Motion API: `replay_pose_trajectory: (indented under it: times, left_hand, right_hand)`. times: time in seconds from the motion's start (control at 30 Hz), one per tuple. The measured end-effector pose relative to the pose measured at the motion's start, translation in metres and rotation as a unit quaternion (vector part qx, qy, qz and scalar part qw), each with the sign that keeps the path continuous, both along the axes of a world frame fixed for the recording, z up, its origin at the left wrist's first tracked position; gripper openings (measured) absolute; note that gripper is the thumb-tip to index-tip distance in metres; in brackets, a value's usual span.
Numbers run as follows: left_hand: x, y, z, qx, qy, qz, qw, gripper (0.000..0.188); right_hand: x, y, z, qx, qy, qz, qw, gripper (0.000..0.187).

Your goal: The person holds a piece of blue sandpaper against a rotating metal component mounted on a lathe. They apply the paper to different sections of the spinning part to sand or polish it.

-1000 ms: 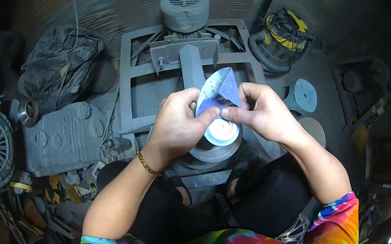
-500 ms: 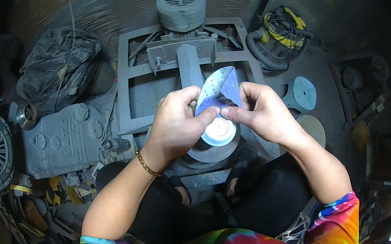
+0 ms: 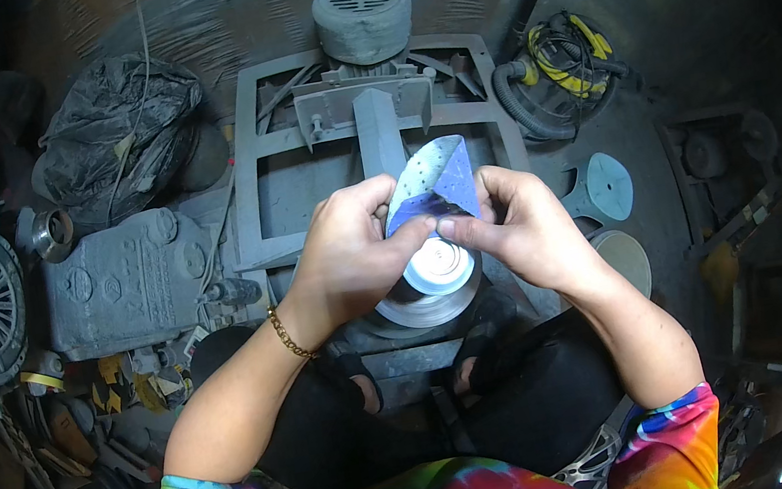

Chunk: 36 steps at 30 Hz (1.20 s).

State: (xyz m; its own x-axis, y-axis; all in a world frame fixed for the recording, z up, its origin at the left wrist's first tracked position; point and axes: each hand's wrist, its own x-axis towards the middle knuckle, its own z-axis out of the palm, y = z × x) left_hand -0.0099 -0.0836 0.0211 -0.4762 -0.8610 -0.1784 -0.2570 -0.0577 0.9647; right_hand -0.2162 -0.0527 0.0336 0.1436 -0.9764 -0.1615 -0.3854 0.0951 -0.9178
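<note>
Head view: sandpaper sheet [image 3: 435, 187], blue and folded to a point, pinched between both hands above a shiny round disc [image 3: 437, 268]; left hand [image 3: 352, 250] closed on its left edge, thumb across the lower face; right hand [image 3: 520, 225] closed on its lower right edge; grey motor [image 3: 364, 16] and metal frame [image 3: 250, 180] beyond; engine block [image 3: 123, 279] to the left.

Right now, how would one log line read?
hands: left, right both hold folded blue sanding sheet | below: metal disc | seated
</note>
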Motion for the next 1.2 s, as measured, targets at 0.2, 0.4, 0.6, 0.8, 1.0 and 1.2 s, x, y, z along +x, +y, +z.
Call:
replay_pose_trajectory:
  times: [0.2,0.4,0.6,0.8,1.0,1.2]
  left_hand:
    - [0.003,0.003,0.0,0.014,-0.003,0.007,1.0,0.01]
    - [0.004,0.004,-0.002,0.033,-0.005,0.017,0.999,0.009]
    - [0.001,0.004,0.001,0.011,-0.023,0.011,1.0,0.008]
    - [-0.004,0.003,-0.001,0.011,0.007,0.012,1.0,0.008]
    - [-0.01,0.002,0.003,-0.007,-0.002,0.011,1.0,0.01]
    - [-0.014,0.0,-0.003,-0.149,-0.022,0.013,0.988,0.018]
  right_hand:
    - [0.003,0.0,0.003,0.001,0.011,0.01,1.0,0.028]
    - [0.004,-0.001,0.004,-0.005,0.011,0.015,1.0,0.027]
    - [0.001,0.0,0.003,0.007,0.004,0.014,1.0,0.028]
    - [-0.003,0.001,0.004,0.014,0.005,0.005,1.0,0.029]
    - [-0.007,0.003,0.0,0.008,0.011,-0.002,1.0,0.028]
    - [-0.012,0.006,-0.005,-0.006,0.017,-0.011,1.0,0.028]
